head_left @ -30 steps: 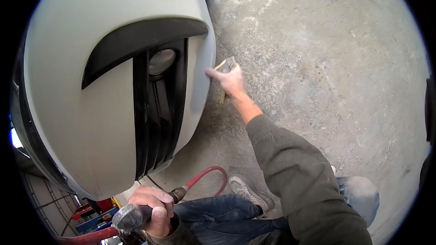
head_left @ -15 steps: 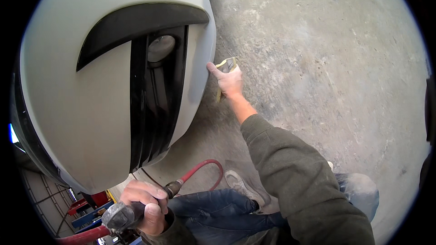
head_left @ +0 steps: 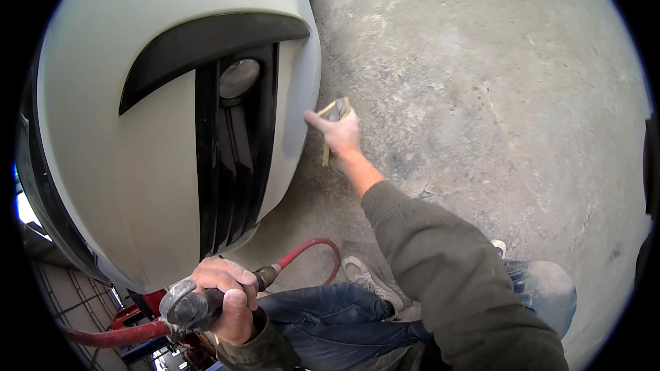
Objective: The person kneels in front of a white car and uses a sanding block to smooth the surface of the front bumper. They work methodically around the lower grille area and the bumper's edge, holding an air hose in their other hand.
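Sanding a primed bumper by hand, air tool at the ready

Gripping a dusty pneumatic tool [head_left: 189, 307] low at the frame's left, the person's left hand [head_left: 223, 299] has its fingers wrapped tightly round the tool's body, just under the lower edge of a grey-primed car bumper [head_left: 103, 165]. A red air hose [head_left: 302, 254] loops from the tool's coupling toward the bent knee in blue jeans [head_left: 344, 323]. The bumper fills the left half of the view, its black grille insert [head_left: 230, 178] running vertically with a round fog lamp [head_left: 238, 77] set near the top. To the right, the right hand [head_left: 340, 134] pinches a folded sheet of sandpaper [head_left: 335, 111] between thumb and fingers, held against the bumper's outer edge. The olive-green sleeve [head_left: 440, 275] reaches across the dusty concrete floor [head_left: 495, 96], with a worn sneaker [head_left: 368, 282] planted below.
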Action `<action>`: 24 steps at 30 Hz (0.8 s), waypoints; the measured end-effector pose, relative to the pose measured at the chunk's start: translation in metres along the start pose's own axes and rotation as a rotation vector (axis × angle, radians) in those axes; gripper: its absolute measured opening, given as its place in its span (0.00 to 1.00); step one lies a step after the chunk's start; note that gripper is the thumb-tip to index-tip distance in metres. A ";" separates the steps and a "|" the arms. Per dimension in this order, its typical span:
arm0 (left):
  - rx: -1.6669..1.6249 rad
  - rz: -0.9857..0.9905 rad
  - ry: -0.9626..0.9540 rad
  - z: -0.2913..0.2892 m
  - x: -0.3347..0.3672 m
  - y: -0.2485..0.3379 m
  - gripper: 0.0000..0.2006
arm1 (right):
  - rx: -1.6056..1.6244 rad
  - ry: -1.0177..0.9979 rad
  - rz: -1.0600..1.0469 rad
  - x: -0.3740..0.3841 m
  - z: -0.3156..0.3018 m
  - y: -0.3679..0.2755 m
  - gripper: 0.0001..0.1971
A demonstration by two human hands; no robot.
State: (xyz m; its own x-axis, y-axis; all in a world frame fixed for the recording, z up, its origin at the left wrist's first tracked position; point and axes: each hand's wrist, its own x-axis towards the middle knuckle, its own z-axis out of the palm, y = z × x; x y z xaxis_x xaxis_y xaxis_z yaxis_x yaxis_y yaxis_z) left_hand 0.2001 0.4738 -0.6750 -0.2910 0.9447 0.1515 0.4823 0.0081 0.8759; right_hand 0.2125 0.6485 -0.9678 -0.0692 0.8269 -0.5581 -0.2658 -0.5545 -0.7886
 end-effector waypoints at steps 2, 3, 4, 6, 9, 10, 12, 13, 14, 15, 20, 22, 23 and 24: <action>0.012 0.000 0.027 -0.006 -0.002 -0.002 0.15 | -0.043 0.061 -0.048 0.013 0.005 -0.017 0.43; 0.017 -0.001 0.040 -0.010 -0.002 -0.004 0.15 | -0.065 0.091 -0.073 0.019 0.009 -0.024 0.44; 0.020 -0.002 0.042 -0.015 -0.003 -0.007 0.15 | -0.087 0.095 -0.067 0.023 0.014 -0.030 0.44; 0.019 -0.003 0.043 -0.025 -0.003 -0.012 0.15 | -0.132 0.109 -0.058 0.032 0.024 -0.038 0.45; 0.033 0.019 0.041 -0.042 -0.003 -0.020 0.15 | -0.206 0.279 -0.078 0.051 0.048 -0.041 0.44; 0.000 0.003 0.058 -0.047 -0.005 -0.021 0.14 | -0.204 0.319 -0.076 0.058 0.054 -0.042 0.42; -0.063 -0.028 0.093 -0.057 -0.009 -0.019 0.13 | -0.153 0.257 -0.037 0.073 0.060 -0.046 0.39; -0.057 -0.023 0.092 -0.062 -0.011 -0.019 0.13 | -0.128 0.227 -0.018 0.077 0.061 -0.045 0.38; -0.047 -0.021 0.090 -0.064 -0.012 -0.019 0.13 | -0.062 0.165 0.013 0.074 0.059 -0.046 0.34; -0.040 -0.018 0.086 -0.065 -0.014 -0.019 0.13 | -0.032 0.136 0.028 0.071 0.057 -0.042 0.34; -0.008 0.013 0.068 -0.057 -0.023 -0.014 0.13 | -0.011 -0.111 0.119 0.017 0.035 0.001 0.40; 0.003 0.031 0.058 -0.048 -0.026 -0.013 0.13 | -0.009 -0.159 0.107 0.009 0.018 0.014 0.45; 0.012 0.038 0.054 -0.045 -0.027 -0.013 0.13 | -0.020 -0.119 0.082 0.008 0.013 0.018 0.48; 0.023 0.045 0.051 -0.043 -0.028 -0.013 0.13 | -0.031 -0.082 0.057 0.007 0.009 0.021 0.51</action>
State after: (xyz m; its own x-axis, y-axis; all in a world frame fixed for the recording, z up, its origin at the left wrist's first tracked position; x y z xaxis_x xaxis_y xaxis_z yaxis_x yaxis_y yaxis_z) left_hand 0.1669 0.4329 -0.6708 -0.3103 0.9262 0.2142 0.5148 -0.0257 0.8569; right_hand 0.1977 0.6437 -0.9860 -0.1622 0.7978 -0.5806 -0.2295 -0.6028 -0.7642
